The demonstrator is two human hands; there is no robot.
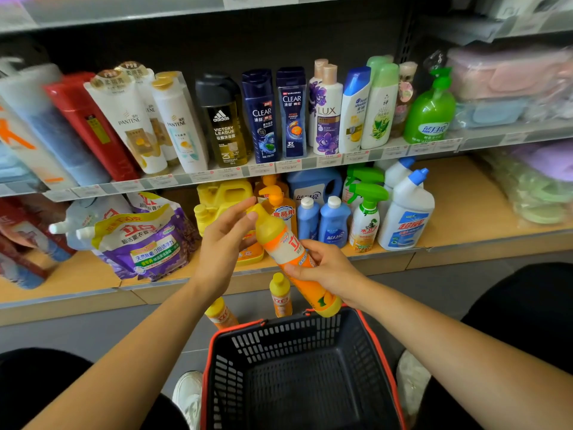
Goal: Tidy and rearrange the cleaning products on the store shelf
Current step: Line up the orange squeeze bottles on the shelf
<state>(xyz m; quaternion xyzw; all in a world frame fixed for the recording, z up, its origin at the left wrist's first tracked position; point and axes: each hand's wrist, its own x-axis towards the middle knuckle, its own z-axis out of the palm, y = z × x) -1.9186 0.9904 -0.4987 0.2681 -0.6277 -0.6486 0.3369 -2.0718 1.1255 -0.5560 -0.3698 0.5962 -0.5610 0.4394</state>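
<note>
My right hand grips an orange dish-soap bottle with a yellow cap, tilted with its cap up and to the left, in front of the lower shelf. My left hand is beside the bottle's neck, its fingers fairly straight and the thumb tip touching the yellow cap. Two more bottles of the same kind stand on the floor just beyond the black basket, whose inside is bare.
On the lower shelf stand yellow jugs, orange pump bottles, blue bottles, a green-trigger spray bottle, white toilet cleaners and purple refill pouches. Shampoos fill the shelf above. My white shoes flank the basket.
</note>
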